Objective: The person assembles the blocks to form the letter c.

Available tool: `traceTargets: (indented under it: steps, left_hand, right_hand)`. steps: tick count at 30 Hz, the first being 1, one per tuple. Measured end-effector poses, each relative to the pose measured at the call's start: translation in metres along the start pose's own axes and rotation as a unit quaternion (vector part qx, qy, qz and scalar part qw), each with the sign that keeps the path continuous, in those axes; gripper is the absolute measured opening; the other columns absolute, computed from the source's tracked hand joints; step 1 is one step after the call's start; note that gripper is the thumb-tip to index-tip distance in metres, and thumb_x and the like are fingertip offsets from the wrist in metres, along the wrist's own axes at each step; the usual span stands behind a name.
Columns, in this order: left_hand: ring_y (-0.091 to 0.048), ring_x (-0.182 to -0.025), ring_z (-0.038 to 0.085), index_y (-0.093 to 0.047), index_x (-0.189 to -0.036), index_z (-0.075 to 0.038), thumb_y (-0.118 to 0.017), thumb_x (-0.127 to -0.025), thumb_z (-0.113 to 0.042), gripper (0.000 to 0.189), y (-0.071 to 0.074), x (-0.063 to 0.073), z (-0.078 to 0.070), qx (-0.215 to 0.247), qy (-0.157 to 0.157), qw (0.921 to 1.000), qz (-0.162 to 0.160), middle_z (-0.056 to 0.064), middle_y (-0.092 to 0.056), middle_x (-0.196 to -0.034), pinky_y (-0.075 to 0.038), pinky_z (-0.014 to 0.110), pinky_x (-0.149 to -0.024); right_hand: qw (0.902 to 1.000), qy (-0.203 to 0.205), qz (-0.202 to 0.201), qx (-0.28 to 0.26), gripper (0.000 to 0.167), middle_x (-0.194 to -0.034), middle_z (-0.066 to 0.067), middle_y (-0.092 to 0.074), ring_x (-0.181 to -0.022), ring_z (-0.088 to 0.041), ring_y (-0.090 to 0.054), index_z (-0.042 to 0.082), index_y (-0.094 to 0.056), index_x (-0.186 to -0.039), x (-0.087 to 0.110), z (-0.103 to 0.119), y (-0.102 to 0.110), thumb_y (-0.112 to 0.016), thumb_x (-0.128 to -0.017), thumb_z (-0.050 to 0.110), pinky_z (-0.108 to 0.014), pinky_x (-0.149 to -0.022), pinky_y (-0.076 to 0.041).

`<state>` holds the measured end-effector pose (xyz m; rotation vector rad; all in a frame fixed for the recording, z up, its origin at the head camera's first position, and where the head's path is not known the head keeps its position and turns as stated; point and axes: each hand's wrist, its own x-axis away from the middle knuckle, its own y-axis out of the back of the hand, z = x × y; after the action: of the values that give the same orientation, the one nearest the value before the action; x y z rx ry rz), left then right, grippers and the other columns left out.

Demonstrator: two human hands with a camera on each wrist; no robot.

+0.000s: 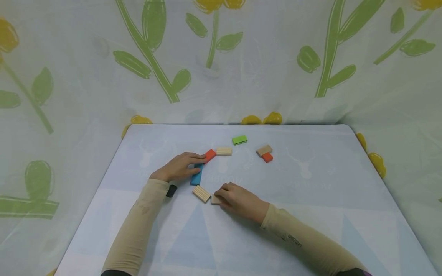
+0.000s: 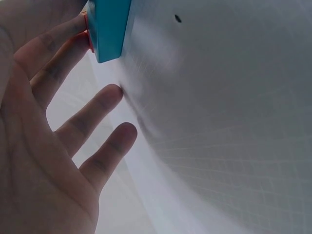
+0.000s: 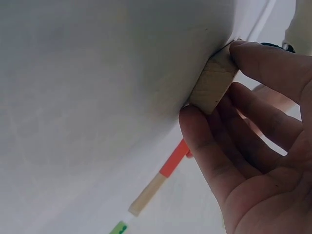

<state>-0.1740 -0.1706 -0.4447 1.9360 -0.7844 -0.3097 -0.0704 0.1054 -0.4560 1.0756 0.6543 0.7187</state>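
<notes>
My right hand (image 1: 241,201) pinches a plain wooden block (image 3: 212,85) between thumb and fingers, down at the tabletop. Just left of it lies a ridged wooden block (image 1: 202,194), set at a slant. The left hand (image 1: 179,167) reaches over a blue block (image 1: 196,177) with its thumb on it. Its foremost fingertips touch a red block (image 1: 210,155), which slants away from the blue block's far end. In the left wrist view the two outer fingers stick out apart, touching no block. A second ridged wooden block (image 1: 223,151) sits at the red block's right end.
A green block (image 1: 239,140) lies farther back. To its right, a wooden block (image 1: 264,150) and a small red block (image 1: 267,157) lie against each other. Behind the table (image 1: 310,222) hangs a flower-patterned curtain (image 1: 262,84), which also runs down both sides.
</notes>
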Motion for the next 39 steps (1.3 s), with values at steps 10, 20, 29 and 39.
traceTargets:
  steps: [10,20,29,39]
  left_hand:
    - [-0.039,-0.143,0.03,-0.056,-0.147,-0.017,-0.066,-0.1,-0.025,0.049,-0.002,-0.001,0.003,-0.001,-0.001,1.0,-0.004,0.0,-0.047,-0.155,-0.032,0.053,-0.117]
    - [-0.039,-0.144,0.03,-0.056,-0.147,-0.018,-0.067,-0.1,-0.027,0.049,-0.002,-0.002,0.003,0.004,0.002,1.0,-0.001,-0.001,-0.047,-0.155,-0.032,0.054,-0.117]
    - [-0.041,-0.142,0.03,-0.056,-0.147,-0.017,-0.068,-0.1,-0.026,0.049,0.0,-0.003,0.003,-0.003,0.001,1.0,0.0,0.0,-0.048,-0.154,-0.034,0.053,-0.116]
    - [-0.04,-0.142,0.031,-0.057,-0.146,-0.016,-0.068,-0.1,-0.025,0.049,-0.001,-0.003,0.003,0.004,-0.001,1.0,0.0,0.001,-0.048,-0.154,-0.033,0.053,-0.116]
  right_hand:
    - [0.9999,-0.006,0.01,-0.012,0.033,-0.11,0.0,-0.067,-0.102,-0.013,-0.062,0.01,-0.067,-0.124,0.002,-0.002,-0.002,-0.075,-0.094,0.02,-0.022,-0.09,-0.053]
    - [0.9993,-0.004,-0.028,-0.026,0.036,-0.117,0.001,-0.066,-0.107,-0.012,-0.063,0.012,-0.065,-0.129,0.013,-0.014,0.003,-0.073,-0.095,0.024,-0.026,-0.093,-0.053]
    - [0.9929,0.006,-0.116,-0.023,0.04,-0.123,0.001,-0.065,-0.113,-0.013,-0.062,0.01,-0.066,-0.128,0.036,-0.025,0.015,-0.078,-0.09,0.018,-0.028,-0.094,-0.055]
    - [0.9807,0.022,-0.194,-0.008,0.046,-0.125,-0.006,-0.064,-0.116,-0.018,-0.061,0.005,-0.065,-0.128,0.051,-0.04,0.037,-0.082,-0.085,0.01,-0.031,-0.096,-0.054]
